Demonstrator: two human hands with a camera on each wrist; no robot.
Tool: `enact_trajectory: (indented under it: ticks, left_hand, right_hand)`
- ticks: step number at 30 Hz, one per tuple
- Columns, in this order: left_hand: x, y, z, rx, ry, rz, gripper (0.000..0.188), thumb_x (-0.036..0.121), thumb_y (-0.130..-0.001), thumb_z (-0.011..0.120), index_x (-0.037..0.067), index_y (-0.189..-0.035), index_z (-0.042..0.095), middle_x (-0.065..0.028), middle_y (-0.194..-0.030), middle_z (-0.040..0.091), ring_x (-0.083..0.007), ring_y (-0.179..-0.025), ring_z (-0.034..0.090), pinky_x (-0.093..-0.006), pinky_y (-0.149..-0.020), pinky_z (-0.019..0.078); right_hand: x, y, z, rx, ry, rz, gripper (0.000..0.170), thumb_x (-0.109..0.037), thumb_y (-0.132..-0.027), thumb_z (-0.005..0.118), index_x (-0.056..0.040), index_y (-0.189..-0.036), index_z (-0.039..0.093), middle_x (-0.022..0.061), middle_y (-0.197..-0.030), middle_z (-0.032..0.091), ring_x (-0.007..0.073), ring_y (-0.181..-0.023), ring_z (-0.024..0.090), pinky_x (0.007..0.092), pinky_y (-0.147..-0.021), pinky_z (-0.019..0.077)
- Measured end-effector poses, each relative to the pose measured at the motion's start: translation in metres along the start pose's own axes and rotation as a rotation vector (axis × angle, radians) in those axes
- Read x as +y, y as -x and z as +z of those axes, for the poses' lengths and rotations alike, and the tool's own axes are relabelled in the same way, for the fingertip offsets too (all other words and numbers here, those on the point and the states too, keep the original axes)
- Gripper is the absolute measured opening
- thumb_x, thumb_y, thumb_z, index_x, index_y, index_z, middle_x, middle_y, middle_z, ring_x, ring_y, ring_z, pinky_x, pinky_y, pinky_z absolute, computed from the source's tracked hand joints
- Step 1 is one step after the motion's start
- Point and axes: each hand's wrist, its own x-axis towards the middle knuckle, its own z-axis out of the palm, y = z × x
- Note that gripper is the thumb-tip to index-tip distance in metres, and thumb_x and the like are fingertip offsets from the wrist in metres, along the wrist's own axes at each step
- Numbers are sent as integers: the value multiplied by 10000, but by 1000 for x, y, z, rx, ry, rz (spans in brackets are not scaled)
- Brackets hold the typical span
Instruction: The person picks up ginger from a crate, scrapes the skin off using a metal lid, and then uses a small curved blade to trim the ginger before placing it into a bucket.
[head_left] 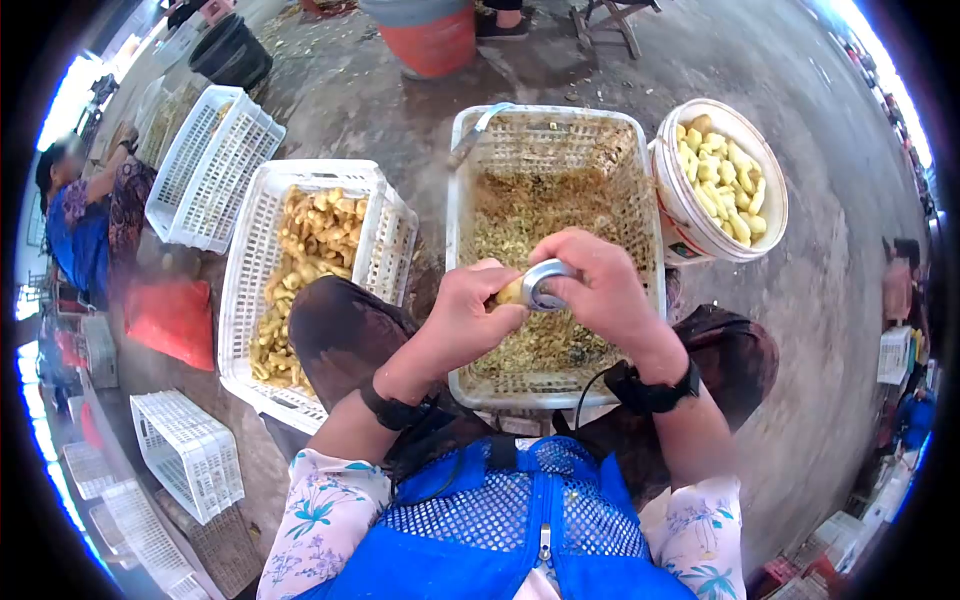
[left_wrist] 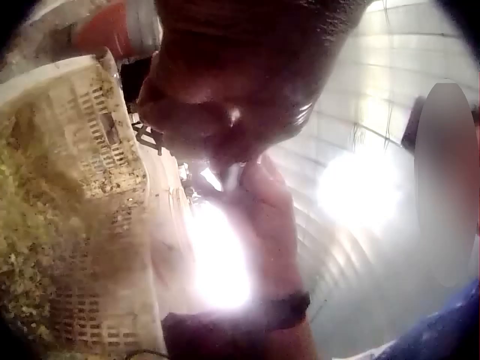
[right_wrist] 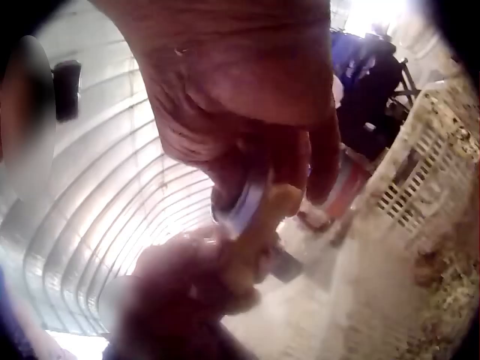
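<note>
Over the middle crate, my left hand grips a piece of ginger between thumb and fingers. My right hand holds a silver metal ring, like the end of a drink can, against the ginger. In the right wrist view the ring's edge lies along the pale ginger. Glare and the hand hide most of the work in the left wrist view. Below the hands, the white crate holds scraps of peel.
A white crate of unpeeled ginger stands at the left. Far right is a white bucket of peeled ginger. A knife-like tool hangs over the middle crate's rim. Another person sits at left.
</note>
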Motion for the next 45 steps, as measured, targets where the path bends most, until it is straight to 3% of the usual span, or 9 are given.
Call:
enact_trajectory:
  ticks: [4,9,13,20,23,30,33,38,45]
  left_hand:
    - [8,-1,-2,-41,172,-97,330,79,-799,751,-21,-1113,735,-10,-855,641,-90,-744,561,-268,-664,451]
    - [5,-2,-4,-58,566,-391,332,104,-871,688,-63,-1157,719,8,-891,651,-46,-745,532,-219,-650,416]
    - [5,-4,6,-70,594,-309,355,136,-928,638,-47,-1230,683,-38,-916,682,-108,-754,593,-270,-609,471]
    - [5,-8,6,-221,1385,-570,609,482,-1080,348,-55,-1168,622,-186,-892,682,-257,-665,659,-323,-510,474]
    - [7,-4,9,-353,1422,-498,584,460,-1071,406,-73,-1208,601,-171,-891,677,-220,-602,616,-298,-501,464]
    - [17,-4,-3,-105,1239,-466,481,225,-992,632,-57,-1369,535,-127,-964,668,-145,-617,576,-251,-538,439]
    - [21,-4,0,-73,1230,-483,482,216,-986,634,-59,-1369,533,-129,-964,658,-130,-615,549,-249,-533,422]
    - [20,-4,2,-134,1287,-549,474,157,-963,650,-62,-1366,528,-120,-926,635,-104,-602,488,-245,-527,396]
    - [18,0,-3,-51,1215,-511,477,25,-914,640,-58,-1369,525,-107,-900,625,-96,-610,477,-238,-539,390]
  right_hand:
    - [33,-7,-28,226,275,189,152,-48,-860,685,0,-1002,710,57,-890,712,152,-792,661,298,-728,525]
    - [7,-1,-25,102,-141,237,142,-32,-863,711,-5,-1001,732,36,-833,711,99,-787,643,284,-712,520]
    - [8,6,-8,-49,-191,226,155,1,-858,707,9,-1012,720,35,-871,704,88,-790,627,267,-712,506]
    - [-25,5,-25,38,-42,26,201,83,-815,718,-30,-980,707,41,-873,662,137,-775,626,275,-690,478]
    - [-30,5,-27,4,-33,-22,213,83,-811,726,-32,-989,710,38,-880,664,146,-786,628,280,-703,482]
    - [-10,10,-27,85,-325,6,131,93,-794,725,20,-868,645,96,-1105,696,195,-981,659,292,-818,508]
    - [-7,9,-26,15,-69,-81,138,99,-785,727,17,-855,641,101,-1140,682,198,-981,654,289,-810,505]
    - [-8,9,-19,115,-48,89,154,45,-800,740,-7,-942,709,72,-960,717,143,-809,658,279,-714,510]
    - [-2,8,-41,295,-80,215,201,47,-832,701,-9,-1024,722,36,-927,731,119,-838,671,277,-761,535]
